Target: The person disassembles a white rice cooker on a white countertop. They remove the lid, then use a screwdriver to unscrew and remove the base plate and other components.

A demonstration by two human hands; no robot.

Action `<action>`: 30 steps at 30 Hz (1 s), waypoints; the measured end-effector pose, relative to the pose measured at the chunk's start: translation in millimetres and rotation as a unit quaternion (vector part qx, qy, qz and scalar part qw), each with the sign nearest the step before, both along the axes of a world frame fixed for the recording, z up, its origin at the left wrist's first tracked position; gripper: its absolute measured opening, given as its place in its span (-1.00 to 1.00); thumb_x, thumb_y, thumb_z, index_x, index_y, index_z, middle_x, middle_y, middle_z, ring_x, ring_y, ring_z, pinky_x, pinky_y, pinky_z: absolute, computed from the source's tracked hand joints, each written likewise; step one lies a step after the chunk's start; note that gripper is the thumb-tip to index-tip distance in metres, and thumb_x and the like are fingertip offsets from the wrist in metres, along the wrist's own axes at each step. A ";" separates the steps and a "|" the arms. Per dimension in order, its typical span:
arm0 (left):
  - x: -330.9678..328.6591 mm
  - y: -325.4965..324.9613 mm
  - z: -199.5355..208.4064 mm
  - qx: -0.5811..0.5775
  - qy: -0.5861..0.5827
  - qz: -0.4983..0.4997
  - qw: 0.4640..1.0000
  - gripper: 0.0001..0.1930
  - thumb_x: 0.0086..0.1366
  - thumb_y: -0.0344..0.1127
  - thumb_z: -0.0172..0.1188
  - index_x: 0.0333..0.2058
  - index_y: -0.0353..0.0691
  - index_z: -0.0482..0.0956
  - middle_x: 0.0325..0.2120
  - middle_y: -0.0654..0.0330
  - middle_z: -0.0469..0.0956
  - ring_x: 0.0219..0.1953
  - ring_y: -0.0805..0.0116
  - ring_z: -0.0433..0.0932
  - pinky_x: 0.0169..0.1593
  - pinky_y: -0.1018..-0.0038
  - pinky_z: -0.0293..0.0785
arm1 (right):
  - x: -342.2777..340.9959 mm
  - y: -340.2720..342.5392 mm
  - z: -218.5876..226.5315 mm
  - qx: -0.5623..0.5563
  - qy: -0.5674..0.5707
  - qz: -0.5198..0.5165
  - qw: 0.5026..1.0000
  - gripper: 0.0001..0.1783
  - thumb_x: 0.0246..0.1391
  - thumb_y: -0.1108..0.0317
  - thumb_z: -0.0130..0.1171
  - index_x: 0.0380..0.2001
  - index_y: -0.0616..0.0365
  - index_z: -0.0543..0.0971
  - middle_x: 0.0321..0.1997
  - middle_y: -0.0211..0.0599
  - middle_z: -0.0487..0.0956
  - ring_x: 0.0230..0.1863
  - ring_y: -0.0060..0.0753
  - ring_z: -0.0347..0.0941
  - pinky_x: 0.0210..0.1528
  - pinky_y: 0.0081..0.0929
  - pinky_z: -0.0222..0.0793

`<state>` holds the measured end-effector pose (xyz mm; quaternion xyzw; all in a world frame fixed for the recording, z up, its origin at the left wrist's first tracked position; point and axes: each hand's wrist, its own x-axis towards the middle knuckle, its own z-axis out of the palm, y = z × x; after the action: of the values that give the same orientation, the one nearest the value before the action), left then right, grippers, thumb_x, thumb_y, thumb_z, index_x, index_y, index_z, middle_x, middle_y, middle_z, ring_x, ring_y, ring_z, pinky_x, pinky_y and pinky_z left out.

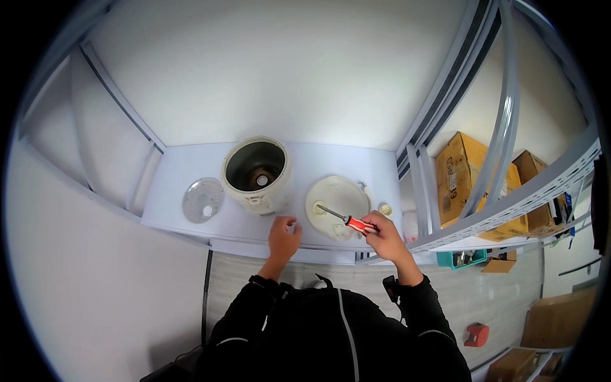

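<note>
My right hand (pixel 384 235) is closed around a screwdriver (pixel 358 224) with a red and white handle. Its metal shaft points left over a round white lid (pixel 344 188), the tip near a small pale round part (pixel 320 207) on it; whether they touch, I cannot tell. My left hand (pixel 284 237) is over the table's front edge, fingers loosely curled and thumb apart, with nothing visible in it. Just beyond it stands a white rice cooker body (pixel 258 202), uncovered, its dark inside showing a small pale disc at the bottom.
Left of the cooker body lies a round, see-through or shiny disc (pixel 202 198). A small yellowish round piece (pixel 386 209) sits right of the lid. All rest on a white table (pixel 172 172). Metal framing stands at the right, with cardboard boxes (pixel 453 175) behind. A red stool (pixel 476 334) is on the floor.
</note>
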<state>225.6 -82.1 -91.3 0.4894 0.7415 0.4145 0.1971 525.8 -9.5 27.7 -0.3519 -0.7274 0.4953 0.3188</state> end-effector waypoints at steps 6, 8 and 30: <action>-27.9 -2.2 10.0 0.284 0.138 0.216 0.924 -0.14 0.01 -0.21 0.67 0.15 -0.36 0.28 0.08 -0.09 0.30 0.15 -0.09 0.31 0.22 0.08 0.30 | -16.0 4.9 -2.7 -0.012 0.007 0.029 0.999 -0.60 -0.11 0.66 0.01 -0.13 0.32 0.59 -0.18 -0.28 0.47 -0.20 -0.43 0.40 -0.11 -0.52 0.33; -33.8 5.0 23.1 0.277 0.115 0.228 0.926 -0.10 -0.01 -0.19 0.69 0.17 -0.35 0.28 0.13 -0.10 0.24 0.21 -0.08 0.25 0.25 0.06 0.26 | -22.3 7.9 0.9 -0.007 0.003 0.042 0.999 -0.61 -0.12 0.66 0.01 -0.14 0.32 0.57 -0.18 -0.27 0.47 -0.19 -0.42 0.40 -0.10 -0.52 0.33; -32.5 6.3 55.8 0.250 0.075 0.250 0.932 -0.19 -0.04 -0.32 0.66 0.11 -0.35 0.32 -0.02 0.04 0.30 0.03 0.16 0.37 0.11 0.23 0.37 | -69.9 26.6 -11.7 0.043 -0.007 0.142 0.989 -0.59 -0.11 0.64 0.08 -0.10 0.33 0.57 -0.16 -0.15 0.51 -0.14 -0.21 0.49 -0.05 -0.42 0.41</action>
<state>193.0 -75.8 -35.5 0.3512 0.7246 0.5849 -0.0975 455.9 17.2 16.0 -0.2348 -0.7927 0.5013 0.2552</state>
